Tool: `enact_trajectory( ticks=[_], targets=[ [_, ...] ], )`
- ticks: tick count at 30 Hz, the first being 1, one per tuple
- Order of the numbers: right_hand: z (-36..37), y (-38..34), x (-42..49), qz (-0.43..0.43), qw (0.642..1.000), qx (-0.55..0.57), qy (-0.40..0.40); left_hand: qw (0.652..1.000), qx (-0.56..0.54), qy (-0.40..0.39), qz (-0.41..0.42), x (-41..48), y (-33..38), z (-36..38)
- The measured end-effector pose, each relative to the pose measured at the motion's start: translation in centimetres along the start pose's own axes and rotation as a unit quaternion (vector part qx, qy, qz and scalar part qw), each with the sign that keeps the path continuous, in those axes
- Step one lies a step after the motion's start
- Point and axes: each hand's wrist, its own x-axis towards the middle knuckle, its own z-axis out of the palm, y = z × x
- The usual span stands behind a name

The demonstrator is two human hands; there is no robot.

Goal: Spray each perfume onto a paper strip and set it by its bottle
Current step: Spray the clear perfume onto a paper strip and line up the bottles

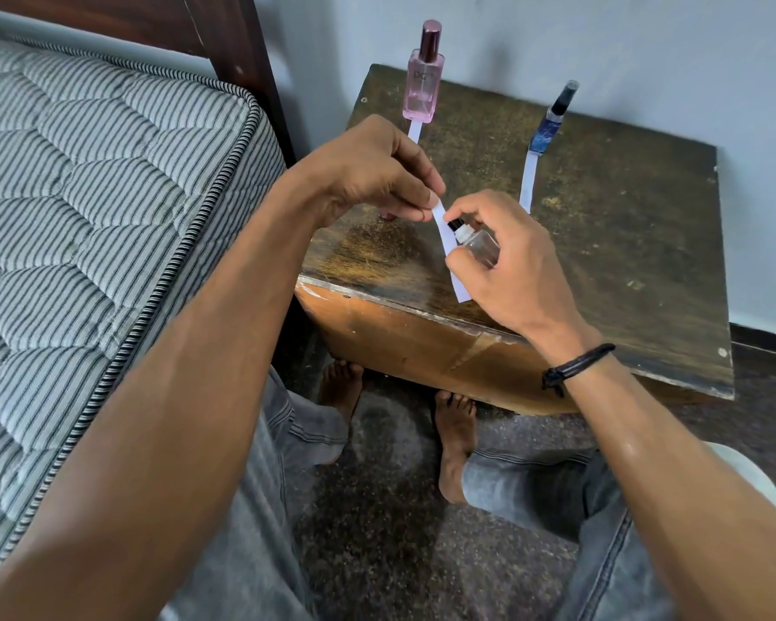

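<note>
The paper strip [442, 230] hangs in the air above the near edge of the tabletop [601, 217], toward its left end. Its long axis runs from the top, at the fingertips, down and slightly right, and its lower end hangs free over the front edge. The left hand [372, 172] has it: thumb and forefinger pinch the top end, and the other fingers are curled in behind.

Just right of the strip, almost touching, comes the small clear bottle [482, 246]. It is tipped over on a slant, and its black nozzle [455, 225] points left at the upper part of the paper. The right hand [507, 266] is wrapped round it, thumb underneath and forefinger hooked over the spray head. That's the relation to watch: nozzle to the right, paper to the left, hardly a gap between them. My read is that a press of that forefinger is all the spray needs, and then strip and bottle need a spot of their own on the tabletop.

Further out, the pink bottle [424, 82] stands upright at the far left corner, with a white strip [415, 132] lying in front of it. The blue bottle [549, 123] stands along the far edge to the right, and its strip [527, 181] points toward the near edge. Those two look finished. A striped mattress [86, 172] lies off the table's left side.
</note>
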Motion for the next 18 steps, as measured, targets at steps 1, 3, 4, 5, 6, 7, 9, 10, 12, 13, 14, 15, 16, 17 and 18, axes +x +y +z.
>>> enact_trajectory(
  ticks=[1, 3, 4, 5, 6, 7, 9, 10, 12, 13, 14, 15, 16, 17, 18],
  targets=[
    [-0.04, 0.02, 0.02, -0.001, 1.000, -0.003, 0.003, 1.000, -0.002, -0.001, 0.001, 0.03, -0.01, 0.01],
    [-0.13, 0.05, 0.06, -0.002, 1.000, -0.008, 0.007, 1.000, -0.004, -0.002, 0.003, 0.07, -0.03, 0.06],
    [-0.14, 0.06, 0.07, -0.003, 1.000, -0.010, 0.007, 1.000, -0.004, -0.002, 0.004, 0.11, -0.05, 0.07],
    [-0.15, 0.04, 0.08, -0.004, 1.000, -0.012, 0.007, 1.000, -0.004, -0.002, 0.005, 0.13, -0.05, 0.07],
    [-0.11, 0.03, 0.07, -0.005, 1.000, -0.014, 0.007, 1.000, -0.004, -0.003, 0.006, 0.15, -0.06, 0.06],
    [-0.10, 0.03, 0.07, -0.006, 1.000, -0.016, 0.006, 1.000, -0.003, -0.004, 0.006, 0.16, -0.05, 0.06],
    [-0.06, -0.02, 0.03, -0.009, 1.000, -0.023, 0.003, 1.000, -0.003, -0.005, 0.009, 0.13, -0.02, 0.11],
    [-0.05, -0.05, 0.01, -0.010, 1.000, -0.026, 0.002, 1.000, -0.005, -0.006, 0.011, 0.09, 0.01, 0.14],
    [-0.05, -0.13, -0.02, -0.011, 1.000, -0.027, 0.002, 1.000, -0.007, -0.006, 0.014, 0.02, 0.10, 0.23],
    [-0.06, -0.17, -0.02, -0.011, 1.000, -0.027, 0.002, 1.000, -0.008, -0.008, 0.014, -0.01, 0.14, 0.27],
    [-0.07, -0.20, -0.02, -0.010, 1.000, -0.026, 0.003, 1.000, -0.007, -0.009, 0.014, -0.03, 0.18, 0.29],
    [-0.07, -0.19, 0.00, -0.011, 1.000, -0.027, 0.002, 1.000, -0.007, -0.010, 0.014, -0.04, 0.21, 0.30],
    [-0.07, -0.17, 0.01, -0.011, 1.000, -0.029, 0.002, 1.000, -0.007, -0.010, 0.014, -0.04, 0.23, 0.30],
    [-0.07, -0.14, 0.02, -0.011, 0.999, -0.031, 0.001, 1.000, -0.007, -0.010, 0.013, -0.04, 0.24, 0.31],
    [-0.04, -0.11, 0.04, -0.010, 0.999, -0.031, 0.002, 1.000, -0.008, -0.010, 0.013, -0.04, 0.24, 0.31]
  ],
)
